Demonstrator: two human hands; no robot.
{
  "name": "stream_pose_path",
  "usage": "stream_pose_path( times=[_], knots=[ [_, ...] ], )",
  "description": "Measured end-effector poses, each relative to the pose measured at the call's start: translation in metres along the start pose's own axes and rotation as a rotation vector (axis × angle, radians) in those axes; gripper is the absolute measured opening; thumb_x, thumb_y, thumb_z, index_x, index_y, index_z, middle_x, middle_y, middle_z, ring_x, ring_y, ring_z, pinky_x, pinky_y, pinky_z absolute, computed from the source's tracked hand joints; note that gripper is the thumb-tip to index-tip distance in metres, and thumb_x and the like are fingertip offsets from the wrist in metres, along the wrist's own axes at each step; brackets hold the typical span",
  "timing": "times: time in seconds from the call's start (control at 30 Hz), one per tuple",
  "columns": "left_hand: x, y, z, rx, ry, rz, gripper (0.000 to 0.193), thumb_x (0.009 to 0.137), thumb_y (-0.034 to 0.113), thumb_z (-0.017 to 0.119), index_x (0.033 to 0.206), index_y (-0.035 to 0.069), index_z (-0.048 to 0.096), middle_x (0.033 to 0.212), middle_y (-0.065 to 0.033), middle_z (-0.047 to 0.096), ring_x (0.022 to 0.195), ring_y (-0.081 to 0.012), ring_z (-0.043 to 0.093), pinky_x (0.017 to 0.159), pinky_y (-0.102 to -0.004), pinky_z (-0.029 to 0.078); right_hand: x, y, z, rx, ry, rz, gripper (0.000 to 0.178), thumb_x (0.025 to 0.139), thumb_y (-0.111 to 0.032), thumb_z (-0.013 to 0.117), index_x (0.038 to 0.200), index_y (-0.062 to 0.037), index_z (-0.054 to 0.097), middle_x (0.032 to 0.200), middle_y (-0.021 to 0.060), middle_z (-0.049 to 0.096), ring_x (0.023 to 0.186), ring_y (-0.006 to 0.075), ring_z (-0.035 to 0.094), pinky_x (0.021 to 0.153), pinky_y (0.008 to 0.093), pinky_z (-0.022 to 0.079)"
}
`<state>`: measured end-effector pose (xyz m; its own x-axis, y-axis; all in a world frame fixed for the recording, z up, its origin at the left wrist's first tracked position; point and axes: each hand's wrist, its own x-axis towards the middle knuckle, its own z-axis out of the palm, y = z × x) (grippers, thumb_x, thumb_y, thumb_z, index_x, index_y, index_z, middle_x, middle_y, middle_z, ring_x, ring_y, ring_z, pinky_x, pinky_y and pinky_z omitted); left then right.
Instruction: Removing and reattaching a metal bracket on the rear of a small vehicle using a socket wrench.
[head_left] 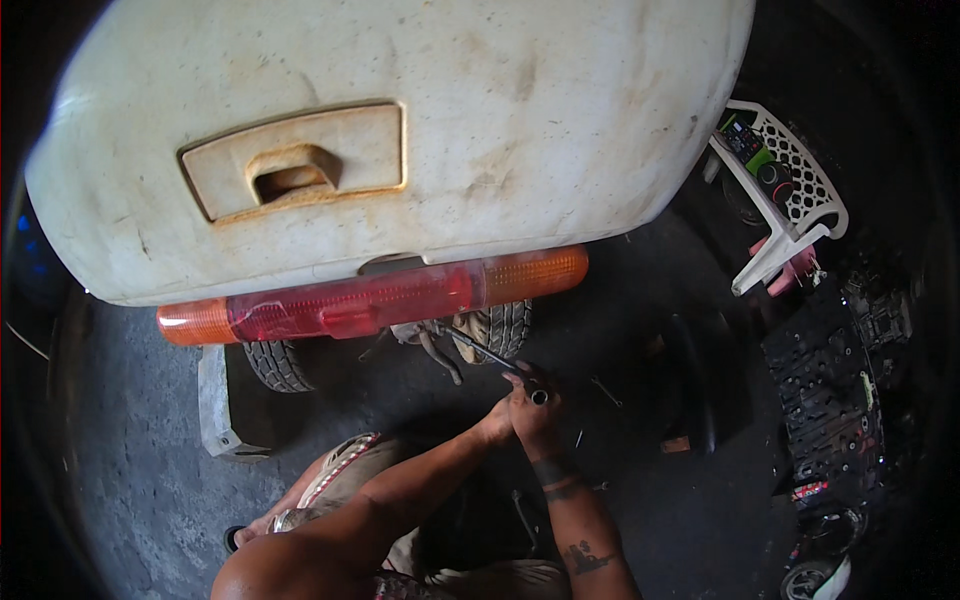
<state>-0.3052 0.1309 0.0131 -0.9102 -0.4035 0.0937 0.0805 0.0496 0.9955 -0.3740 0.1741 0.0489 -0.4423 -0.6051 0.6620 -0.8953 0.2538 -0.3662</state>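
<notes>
Both hands sit together below the back of a small vehicle, on the near end of a long socket wrench (490, 355), a dark slim metal bar that runs up and left from the hands toward the underside, just beneath the red and orange tail light bar (372, 297). Right hand (537, 412) is clenched round the handle end, with the round socket-like tip showing just above the knuckles; left hand (497, 422) is pressed against it from the left, fingers apparently wrapped on the same handle (hard to tell how tightly, they overlap). The tool looks stiff, steel, fairly light but probably greasy, so likely slippery; best hold is judged to be the far handle end, where the hands already are, for leverage. Its working end is hidden among dark parts near the tyre (500, 330). A second tyre (277, 365) sits to the left, beside a pale concrete block (215, 405). Above is the dirty white body panel (480, 110) with a recessed handle (293, 168). On the oily dark floor (650, 300) to the right lie a white plastic basket (800, 190) and a black plastic panel (830, 390). The person's knee and patterned shorts are low in frame.
</notes>
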Motion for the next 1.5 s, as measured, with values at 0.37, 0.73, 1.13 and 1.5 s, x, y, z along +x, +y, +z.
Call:
stream_pose_path(
  times=[0.37,0.73,1.13,1.5],
  knots=[
    [0.013,-0.067,0.052,-0.310,0.229,0.191,0.042,0.092,0.027,0.053,0.127,0.005,0.043,0.119,-0.0091,0.050,0.111,-0.0205,0.048,0.100,-0.0343,0.037,-0.002,-0.018,-0.001,0.109,0.093,0.107,0.009,0.082,-0.018,0.067,0.082,-0.0095,0.069,0.078,0.0093,0.068,0.070,0.0300,0.065,0.062,0.0383,0.051],
    [-0.012,-0.021,0.034,-0.589,0.128,0.244,0.044,0.092,0.033,0.057,0.125,0.007,0.046,0.111,-0.0051,0.052,0.106,-0.0167,0.049,0.098,-0.0331,0.037,0.018,-0.056,-0.045,0.037,0.114,-0.096,0.024,0.090,-0.022,0.059,0.097,0.0002,0.062,0.089,0.0182,0.064,0.083,0.0338,0.061,0.076,0.0400,0.048],
    [-0.035,-0.036,-0.014,-0.520,0.235,-0.243,0.032,0.100,0.035,0.043,0.081,0.011,0.051,0.073,0.0069,0.044,0.067,-0.0051,0.041,0.061,-0.0243,0.037,0.038,-0.016,-0.005,1.022,0.267,1.348,0.045,0.097,-0.046,0.046,0.105,-0.0019,0.046,0.095,0.0117,0.055,0.085,0.0221,0.057,0.077,0.0382,0.050],
    [-0.026,0.002,0.003,-0.885,0.060,-0.336,0.030,0.100,0.033,0.044,0.085,0.008,0.053,0.074,0.0017,0.051,0.066,-0.0093,0.050,0.063,-0.0283,0.044,0.080,-0.045,-0.013,1.091,0.249,0.806,0.047,0.099,-0.043,0.040,0.120,-0.0015,0.044,0.092,0.0128,0.058,0.077,0.0222,0.061,0.076,0.0358,0.055]
  ],
)
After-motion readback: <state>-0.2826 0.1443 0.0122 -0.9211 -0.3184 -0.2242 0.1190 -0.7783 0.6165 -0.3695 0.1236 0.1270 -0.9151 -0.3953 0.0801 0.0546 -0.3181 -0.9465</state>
